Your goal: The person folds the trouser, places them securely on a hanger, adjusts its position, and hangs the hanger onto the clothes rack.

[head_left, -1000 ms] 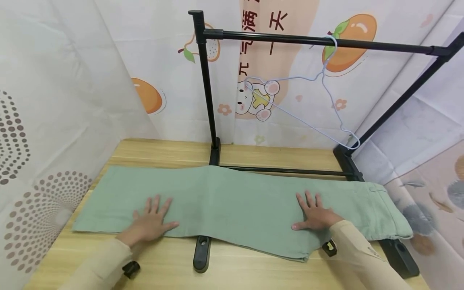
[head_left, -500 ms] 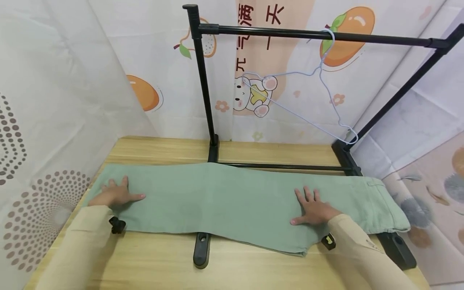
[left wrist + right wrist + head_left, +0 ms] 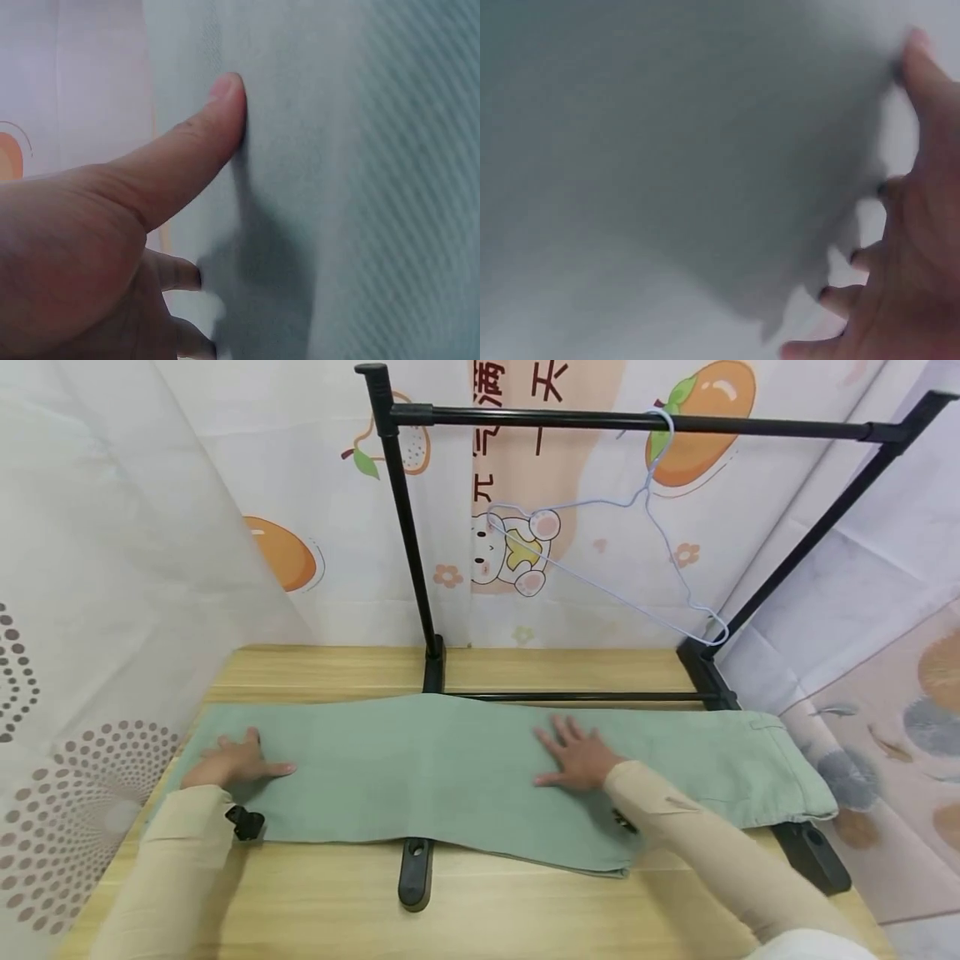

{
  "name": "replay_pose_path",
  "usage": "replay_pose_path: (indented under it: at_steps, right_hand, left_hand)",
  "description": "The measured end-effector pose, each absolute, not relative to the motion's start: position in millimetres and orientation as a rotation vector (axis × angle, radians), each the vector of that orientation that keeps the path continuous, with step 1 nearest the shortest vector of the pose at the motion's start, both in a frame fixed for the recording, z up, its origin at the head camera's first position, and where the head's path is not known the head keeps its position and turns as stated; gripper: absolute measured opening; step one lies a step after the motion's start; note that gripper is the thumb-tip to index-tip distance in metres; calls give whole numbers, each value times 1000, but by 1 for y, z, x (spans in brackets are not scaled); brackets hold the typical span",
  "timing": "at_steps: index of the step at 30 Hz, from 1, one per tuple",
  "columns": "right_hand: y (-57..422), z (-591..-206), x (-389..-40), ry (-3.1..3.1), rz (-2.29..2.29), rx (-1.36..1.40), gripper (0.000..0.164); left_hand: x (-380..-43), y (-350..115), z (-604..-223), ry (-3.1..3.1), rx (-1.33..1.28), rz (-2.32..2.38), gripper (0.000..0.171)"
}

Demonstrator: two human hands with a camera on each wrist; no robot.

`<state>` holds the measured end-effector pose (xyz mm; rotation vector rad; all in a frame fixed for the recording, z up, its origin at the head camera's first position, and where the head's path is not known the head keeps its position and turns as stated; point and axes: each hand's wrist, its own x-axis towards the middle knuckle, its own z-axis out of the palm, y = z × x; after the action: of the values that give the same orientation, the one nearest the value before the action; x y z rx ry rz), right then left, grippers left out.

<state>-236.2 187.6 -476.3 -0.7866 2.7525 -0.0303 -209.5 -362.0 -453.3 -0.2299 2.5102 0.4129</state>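
Observation:
Pale green trousers (image 3: 450,777), folded lengthwise, lie flat across the wooden table (image 3: 322,893) with the waistband at the right. On their left end rests my left hand (image 3: 236,762), fingers spread. In the left wrist view, the thumb (image 3: 187,150) and two fingertips touch the cloth. My right hand (image 3: 581,758) is spread over the trousers right of the middle, palm down and slightly blurred. The right wrist view has that hand (image 3: 915,255) with fingers splayed close over the green cloth, casting a shadow. Neither hand grips the fabric.
A black clothes rack (image 3: 405,518) stands at the back, its feet (image 3: 415,877) under the trousers. From its top bar hangs a light blue wire hanger (image 3: 600,585). Printed white curtains (image 3: 97,552) enclose the table at the back and sides.
My left hand slid left along the trousers to their left end, then stayed there. My right hand moved left and slightly away from me in the last half second. The trousers lie as before.

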Motion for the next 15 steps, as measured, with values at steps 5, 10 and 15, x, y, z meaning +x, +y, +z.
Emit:
replay_pose_path:
  at_steps: [5, 10, 15]
  right_hand:
    - [280, -475, -238, 2750, -120, -422, 97]
    - [346, -475, -232, 2774, -138, -257, 96]
    - [356, -476, -225, 2820, -162, -246, 96]
  left_hand:
    - [-209, -357, -458, 2515, -244, 422, 131]
    - [-209, -359, -458, 2538, -236, 407, 129]
    - [-210, -362, -460, 2549, -233, 401, 128]
